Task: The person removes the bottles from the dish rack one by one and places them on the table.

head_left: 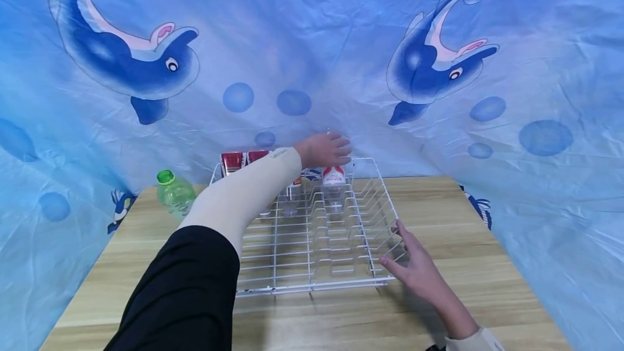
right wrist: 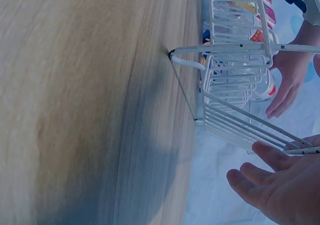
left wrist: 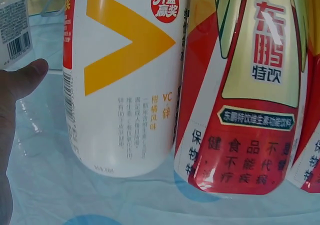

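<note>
- The curtain (head_left: 312, 31), blue with dolphins and bubbles, is hanging behind the table (head_left: 453, 215) and along both sides.
- The table, in pale wood grain, is carrying the rack (head_left: 310, 288) and, to its left, the green bottle (head_left: 175, 194).
- The rack, of white wire, is standing mid-table, with bottles lining its far side.
- The black sleeve (head_left: 190, 280) is crossing the rack's near left corner, and the pale cuff (head_left: 248, 183) is partly hiding the bottles behind it.
- The green bottle is standing near the rack's far left corner, its cap on top.
- The red bottles (head_left: 233, 162) are sitting side by side in that corner.
- The white bottle (left wrist: 120, 60), bearing an orange arrow, is sitting beside a red one in the left wrist view.
- The clear bottle (head_left: 333, 177), with a red-and-white label, is occupying the rack's far side, right of centre.
- The left hand (head_left: 325, 149) is lying across the clear bottle's upper part, fingers extending nearly straight; whether they are touching it, one cannot tell.
- The right hand (head_left: 414, 264) is gripping the rack's right side, thumb and fingers spreading wide around the rim.
</note>
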Motion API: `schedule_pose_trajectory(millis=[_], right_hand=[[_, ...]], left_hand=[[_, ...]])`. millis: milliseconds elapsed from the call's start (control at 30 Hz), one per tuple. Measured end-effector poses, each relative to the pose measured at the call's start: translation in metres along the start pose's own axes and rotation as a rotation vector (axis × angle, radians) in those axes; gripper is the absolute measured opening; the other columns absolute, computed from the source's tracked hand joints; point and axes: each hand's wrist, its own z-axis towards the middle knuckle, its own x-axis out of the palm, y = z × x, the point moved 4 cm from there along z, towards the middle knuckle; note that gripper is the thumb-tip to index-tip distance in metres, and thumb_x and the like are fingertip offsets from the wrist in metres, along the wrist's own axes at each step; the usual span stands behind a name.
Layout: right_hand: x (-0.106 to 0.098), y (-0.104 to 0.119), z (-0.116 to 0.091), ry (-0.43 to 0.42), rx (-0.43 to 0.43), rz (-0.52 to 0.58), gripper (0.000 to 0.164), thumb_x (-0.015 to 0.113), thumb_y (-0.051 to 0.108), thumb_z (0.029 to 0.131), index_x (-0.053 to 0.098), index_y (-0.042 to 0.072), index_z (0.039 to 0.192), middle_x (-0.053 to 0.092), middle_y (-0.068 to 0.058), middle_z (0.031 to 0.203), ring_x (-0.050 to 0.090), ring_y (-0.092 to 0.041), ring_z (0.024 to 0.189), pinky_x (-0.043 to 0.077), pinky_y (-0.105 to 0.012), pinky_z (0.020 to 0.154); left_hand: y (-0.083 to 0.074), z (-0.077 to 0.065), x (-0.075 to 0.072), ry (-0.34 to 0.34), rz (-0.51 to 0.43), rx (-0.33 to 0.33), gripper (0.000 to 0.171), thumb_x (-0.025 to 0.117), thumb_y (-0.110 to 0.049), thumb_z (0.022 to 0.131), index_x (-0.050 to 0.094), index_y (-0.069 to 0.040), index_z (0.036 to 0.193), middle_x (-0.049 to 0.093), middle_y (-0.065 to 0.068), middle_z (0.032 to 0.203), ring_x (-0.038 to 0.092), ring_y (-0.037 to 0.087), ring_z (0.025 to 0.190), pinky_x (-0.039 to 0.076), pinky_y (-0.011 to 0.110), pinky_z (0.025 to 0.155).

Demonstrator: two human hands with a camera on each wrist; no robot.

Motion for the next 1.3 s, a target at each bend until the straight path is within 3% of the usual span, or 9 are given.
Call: schedule_pose_trajectory(millis=[233,500,900,1300], right_hand=[[0.002,0.000,0.000,0.003,0.004,0.002,0.096,0.077,0.027,0.090,0.018,-0.008,0.157,0.040,-0.028,0.151,0.036,-0.051,0.137,0.033,-0.066,0.108],[-0.001,0.001,0.002,-0.001,-0.007,0.011,0.095,0.077,0.024,0.090,0.018,-0.006,0.158,0.039,-0.028,0.152,0.037,-0.050,0.137,0.036,-0.066,0.107],[0.001,0.000,0.003,0.009,0.005,0.010,0.095,0.077,0.025,0.090,0.018,-0.007,0.157,0.039,-0.028,0.152,0.036,-0.050,0.138,0.035,-0.066,0.107],[0.001,0.000,0.003,0.011,0.008,0.018,0.095,0.077,0.025,0.090,0.018,-0.007,0.157,0.040,-0.028,0.151,0.036,-0.050,0.138,0.035,-0.066,0.108]], left_hand=[[-0.004,0.006,0.007,-0.008,-0.005,0.027,0.078,0.076,-0.015,0.089,0.034,-0.018,0.155,0.041,0.009,0.154,0.031,0.032,0.146,0.024,0.051,0.121],[0.002,0.008,0.002,-0.021,-0.023,0.026,0.058,0.073,-0.011,0.089,0.047,-0.017,0.141,0.054,0.005,0.140,0.043,0.030,0.134,0.028,0.051,0.119],[-0.001,0.013,0.004,0.044,-0.052,0.034,0.064,0.077,-0.013,0.086,0.046,-0.018,0.143,0.052,0.006,0.144,0.041,0.031,0.138,0.023,0.054,0.120],[-0.001,0.012,0.002,0.047,-0.018,0.027,0.061,0.072,-0.010,0.087,0.046,-0.018,0.142,0.052,0.004,0.144,0.041,0.030,0.138,0.024,0.053,0.120]])
